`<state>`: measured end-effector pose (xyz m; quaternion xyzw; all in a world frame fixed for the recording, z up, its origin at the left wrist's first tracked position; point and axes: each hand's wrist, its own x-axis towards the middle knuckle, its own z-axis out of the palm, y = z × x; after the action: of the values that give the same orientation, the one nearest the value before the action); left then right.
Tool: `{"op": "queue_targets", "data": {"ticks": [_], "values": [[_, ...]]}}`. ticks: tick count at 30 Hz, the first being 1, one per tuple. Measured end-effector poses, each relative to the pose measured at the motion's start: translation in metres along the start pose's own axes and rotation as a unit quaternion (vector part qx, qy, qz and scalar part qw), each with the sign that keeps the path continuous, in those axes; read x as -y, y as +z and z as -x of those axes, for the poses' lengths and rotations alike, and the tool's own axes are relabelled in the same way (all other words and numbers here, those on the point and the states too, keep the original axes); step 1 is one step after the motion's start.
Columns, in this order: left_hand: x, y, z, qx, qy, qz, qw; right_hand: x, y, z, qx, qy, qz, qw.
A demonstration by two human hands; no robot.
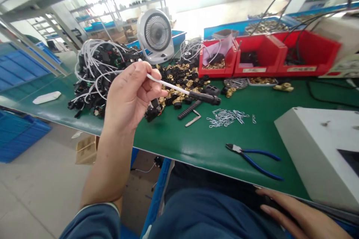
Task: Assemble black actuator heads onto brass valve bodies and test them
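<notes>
My left hand is raised over the bench, thumb and fingers pinched on a white cable. From the pinch the cable runs right to a black cylindrical end piece, held above the green surface. Behind this hand lies a large tangle of white cables and black parts. Brass fittings with black caps are heaped just beyond the fingers. My right hand is low at the lower right, by my lap, its visible fingers stretched out and apart. Something dark shows between them; I cannot make out what.
Blue-handled pliers, wire clips and a hex key lie on the green bench. A grey box stands right. Red bins and a fan line the back.
</notes>
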<state>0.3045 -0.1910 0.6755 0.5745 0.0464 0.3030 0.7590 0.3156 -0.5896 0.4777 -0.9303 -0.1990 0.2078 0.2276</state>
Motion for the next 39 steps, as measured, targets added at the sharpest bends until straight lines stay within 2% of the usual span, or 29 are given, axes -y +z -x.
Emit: {"op": "queue_targets", "data": {"ticks": [1,3,6,10,14,18,21,24,26,27,28,30,32,33,34,35,37,39], "values": [[0.005,0.009,0.002,0.021,-0.006,0.002,1.0,0.008,-0.007,0.002,0.019,-0.001,-0.023,1.0],[0.014,0.022,0.007,0.058,-0.021,0.003,0.998,0.021,-0.02,0.008,0.013,-0.005,-0.055,0.998],[0.027,0.032,0.025,0.107,-0.013,0.007,0.994,0.034,-0.036,0.021,-0.045,-0.049,-0.082,0.994],[0.034,0.037,0.069,0.159,-0.015,0.031,0.987,0.041,-0.049,0.032,-0.102,-0.115,-0.087,0.984],[0.039,0.033,0.124,0.158,-0.105,0.057,0.98,0.045,-0.053,0.035,-0.145,-0.174,-0.11,0.968],[0.051,0.027,0.167,0.142,-0.167,0.08,0.972,0.056,-0.06,0.036,-0.119,-0.234,-0.146,0.954],[0.063,0.032,0.191,0.08,-0.239,0.098,0.963,0.066,-0.067,0.033,-0.102,-0.267,-0.13,0.949],[0.074,0.038,0.204,0.029,-0.301,0.07,0.951,0.069,-0.071,0.031,-0.108,-0.303,-0.094,0.942],[0.081,0.036,0.205,0.051,-0.336,0.02,0.94,0.066,-0.071,0.031,-0.114,-0.304,-0.086,0.942],[0.083,0.033,0.204,0.082,-0.348,-0.016,0.934,0.064,-0.071,0.032,-0.116,-0.299,-0.087,0.943],[0.083,0.029,0.201,0.135,-0.358,-0.06,0.922,0.062,-0.071,0.033,-0.119,-0.297,-0.087,0.943],[0.079,0.021,0.194,0.297,-0.341,-0.148,0.88,0.058,-0.07,0.034,-0.122,-0.302,-0.088,0.941],[0.071,0.019,0.188,0.477,-0.27,-0.164,0.82,0.055,-0.068,0.036,-0.119,-0.308,-0.085,0.94],[0.068,0.021,0.185,0.531,-0.22,-0.144,0.806,0.054,-0.067,0.036,-0.12,-0.307,-0.081,0.941],[0.065,0.025,0.184,0.545,-0.167,-0.124,0.812,0.054,-0.065,0.037,-0.121,-0.302,-0.076,0.942],[0.064,0.031,0.183,0.522,-0.112,-0.127,0.836,0.055,-0.064,0.037,-0.124,-0.297,-0.071,0.944],[0.07,0.047,0.182,0.418,-0.029,-0.22,0.881,0.057,-0.062,0.038,-0.134,-0.287,-0.061,0.947],[0.082,0.065,0.181,0.335,-0.008,-0.334,0.881,0.059,-0.061,0.039,-0.14,-0.286,-0.055,0.946]]}}
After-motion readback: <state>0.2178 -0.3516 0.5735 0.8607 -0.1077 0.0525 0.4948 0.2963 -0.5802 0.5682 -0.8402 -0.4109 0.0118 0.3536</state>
